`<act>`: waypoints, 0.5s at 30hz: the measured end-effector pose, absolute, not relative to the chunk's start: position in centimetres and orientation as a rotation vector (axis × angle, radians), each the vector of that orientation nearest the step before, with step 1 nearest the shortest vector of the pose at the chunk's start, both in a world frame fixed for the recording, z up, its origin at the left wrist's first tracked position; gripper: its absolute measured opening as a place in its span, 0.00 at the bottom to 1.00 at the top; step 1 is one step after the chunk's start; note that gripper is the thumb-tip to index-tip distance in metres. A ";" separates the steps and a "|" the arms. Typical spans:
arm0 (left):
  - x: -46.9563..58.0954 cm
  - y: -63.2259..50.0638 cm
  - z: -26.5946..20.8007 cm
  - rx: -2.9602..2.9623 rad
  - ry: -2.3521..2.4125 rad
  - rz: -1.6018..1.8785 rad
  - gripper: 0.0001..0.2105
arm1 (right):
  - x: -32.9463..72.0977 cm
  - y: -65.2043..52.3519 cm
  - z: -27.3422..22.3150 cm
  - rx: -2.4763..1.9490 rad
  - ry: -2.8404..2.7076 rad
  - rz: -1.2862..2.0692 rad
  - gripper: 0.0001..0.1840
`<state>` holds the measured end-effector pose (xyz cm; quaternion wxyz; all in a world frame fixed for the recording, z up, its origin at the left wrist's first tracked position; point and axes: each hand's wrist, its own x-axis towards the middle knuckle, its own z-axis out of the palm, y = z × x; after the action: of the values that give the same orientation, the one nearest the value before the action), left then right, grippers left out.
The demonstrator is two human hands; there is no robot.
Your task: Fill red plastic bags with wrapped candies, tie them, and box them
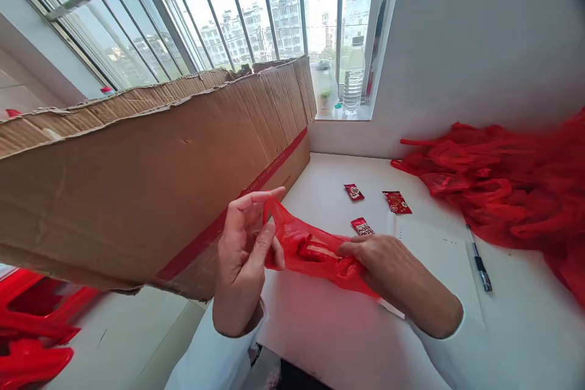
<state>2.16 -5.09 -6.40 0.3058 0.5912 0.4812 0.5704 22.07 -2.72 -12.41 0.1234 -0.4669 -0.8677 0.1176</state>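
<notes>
A thin red plastic bag [297, 225] is stretched between my two hands above the white table. My left hand [247, 244] has its thumb and fingers closed on the bag's left edge, with the index finger pointing out to the right. My right hand [388, 262] grips the bag's other side from above. Small red packets show dimly through the plastic, partly hidden by its folds. Just beyond my right hand lie three small red packets: one packet [354, 192], a packet with white print [362, 227] and a wider packet [397, 202].
A large cardboard box [150, 195] stands along the left of the white table [329, 329]. A heap of red plastic bags [498, 183] lies at the right, a pen [479, 265] below it. A water bottle [353, 79] stands on the windowsill. A red stool [41, 304] is at lower left.
</notes>
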 end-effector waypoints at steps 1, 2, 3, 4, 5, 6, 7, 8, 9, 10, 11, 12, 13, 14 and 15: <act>2.5 -5.1 -6.1 1.580 1.302 1.515 0.10 | 22.1 -2.8 -12.9 -1.408 -2.537 0.275 0.17; 2.8 -5.1 -5.9 1.588 1.332 1.512 0.10 | 22.2 -2.9 -13.3 -1.444 -2.533 0.209 0.15; 2.9 -5.1 -5.8 1.591 1.358 1.501 0.11 | 22.4 -3.0 -13.8 -1.469 -2.521 0.145 0.13; 2.7 -5.2 -5.8 1.594 1.380 1.486 0.10 | 22.7 -3.1 -14.4 -1.486 -2.498 0.077 0.14; 2.4 -5.2 -5.9 1.602 1.396 1.469 0.10 | 23.0 -3.2 -14.9 -1.492 -2.474 0.012 0.20; 2.0 -5.2 -6.2 1.615 1.413 1.448 0.10 | 23.4 -3.3 -15.3 -1.490 -2.449 -0.050 0.29; 1.5 -5.3 -6.4 1.637 1.428 1.425 0.11 | 23.8 -3.4 -15.7 -1.488 -2.428 -0.108 0.37; 0.9 -5.3 -6.7 1.667 1.441 1.408 0.12 | 24.2 -3.4 -15.9 -1.487 -2.416 -0.161 0.44; 0.3 -5.3 -7.0 1.699 1.455 1.399 0.13 | 24.5 -3.4 -16.1 -1.481 -2.415 -0.211 0.49; -0.2 -5.3 -7.3 1.736 1.464 1.391 0.14 | 24.6 -3.3 -16.1 -1.463 -2.427 -0.258 0.50; -0.6 -5.3 -7.5 1.773 1.470 1.388 0.14 | 24.7 -3.2 -16.1 -1.444 -2.444 -0.301 0.50; -0.9 -5.4 -7.7 1.813 1.470 1.383 0.14 | 24.7 -3.1 -16.1 -1.434 -2.459 -0.333 0.49; -1.2 -5.4 -7.8 1.850 1.472 1.379 0.14 | 24.5 -2.9 -16.0 -1.435 -2.466 -0.352 0.46; -1.3 -5.4 -7.8 1.868 1.476 1.385 0.13 | 24.1 -2.7 -16.0 -1.451 -2.462 -0.355 0.44; -1.4 -5.4 -7.9 1.873 1.474 1.393 0.12 | 23.7 -2.6 -15.8 -1.484 -2.448 -0.342 0.42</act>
<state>-1.38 -5.36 -7.88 0.1892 0.6661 0.5244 0.4955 23.71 -2.60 -15.82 0.1291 -0.5104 -0.8420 -0.1177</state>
